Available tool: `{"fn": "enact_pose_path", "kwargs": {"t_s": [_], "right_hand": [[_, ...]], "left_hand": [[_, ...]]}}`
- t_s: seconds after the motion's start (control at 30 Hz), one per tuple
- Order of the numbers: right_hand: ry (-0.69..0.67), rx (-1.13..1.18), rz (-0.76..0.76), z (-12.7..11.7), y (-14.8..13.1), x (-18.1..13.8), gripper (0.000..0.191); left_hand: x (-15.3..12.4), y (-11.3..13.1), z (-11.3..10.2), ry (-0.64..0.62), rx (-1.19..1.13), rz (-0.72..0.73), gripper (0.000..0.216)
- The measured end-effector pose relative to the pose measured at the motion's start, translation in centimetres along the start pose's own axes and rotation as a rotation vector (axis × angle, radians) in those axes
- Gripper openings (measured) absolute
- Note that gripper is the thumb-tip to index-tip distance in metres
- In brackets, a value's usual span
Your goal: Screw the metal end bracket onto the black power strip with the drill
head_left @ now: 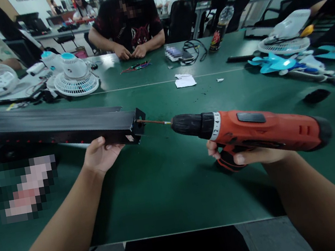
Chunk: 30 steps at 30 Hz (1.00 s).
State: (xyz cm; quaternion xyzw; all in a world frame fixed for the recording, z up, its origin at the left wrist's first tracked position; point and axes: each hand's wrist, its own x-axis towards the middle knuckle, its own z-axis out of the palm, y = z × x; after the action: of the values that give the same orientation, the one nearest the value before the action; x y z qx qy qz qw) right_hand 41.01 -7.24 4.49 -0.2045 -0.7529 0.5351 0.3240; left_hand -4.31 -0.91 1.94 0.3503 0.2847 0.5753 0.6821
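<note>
My left hand (104, 154) grips a long black metal housing (90, 128) from below, close to its right end, thumb on the near side. At that end sits a black end plate (140, 124) with holes. My right hand (254, 157) is wrapped round the handle of an orange and black cordless drill (262, 128), held level and pointing left. A long thin bit (155, 121) runs from the drill's chuck to the end plate, its tip at the plate. Whether the tip sits in a screw, I cannot tell.
White fan parts (76, 78) lie at the back left, beyond the housing. Blue fan blades (273, 62) and other parts are piled on the right. Paper scraps (184, 80), a cable (194, 49) and a bottle (221, 27) lie farther back. A person (130, 24) sits opposite.
</note>
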Motion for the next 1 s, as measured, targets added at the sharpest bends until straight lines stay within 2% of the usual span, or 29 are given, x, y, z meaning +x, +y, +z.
{"fn": "enact_pose_path", "kwargs": {"t_s": [0.23, 0.4, 0.57, 0.73, 1.0], "right_hand": [[0.015, -0.022, 0.074, 0.2, -0.8, -0.1, 0.049], [0.037, -0.083, 0.165, 0.3, -1.0, -0.5, 0.037], [0.099, -0.180, 0.139, 0.7, -1.0, -0.6, 0.034], [0.144, -0.120, 0.168, 1.2, -0.9, -0.8, 0.037], [0.100, -0.004, 0.154, 1.1, -1.0, -0.2, 0.038]], "left_hand": [[0.0, -0.1, -0.2, -0.008, -0.008, 0.006, 0.047], [0.1, -0.1, -0.7, -0.027, -0.005, 0.002, 0.045], [0.1, 0.0, -0.7, -0.048, -0.027, -0.003, 0.042], [0.1, 0.0, -0.7, -0.020, -0.042, -0.013, 0.040], [0.0, 0.0, -0.6, -0.020, -0.016, -0.010, 0.044]]}}
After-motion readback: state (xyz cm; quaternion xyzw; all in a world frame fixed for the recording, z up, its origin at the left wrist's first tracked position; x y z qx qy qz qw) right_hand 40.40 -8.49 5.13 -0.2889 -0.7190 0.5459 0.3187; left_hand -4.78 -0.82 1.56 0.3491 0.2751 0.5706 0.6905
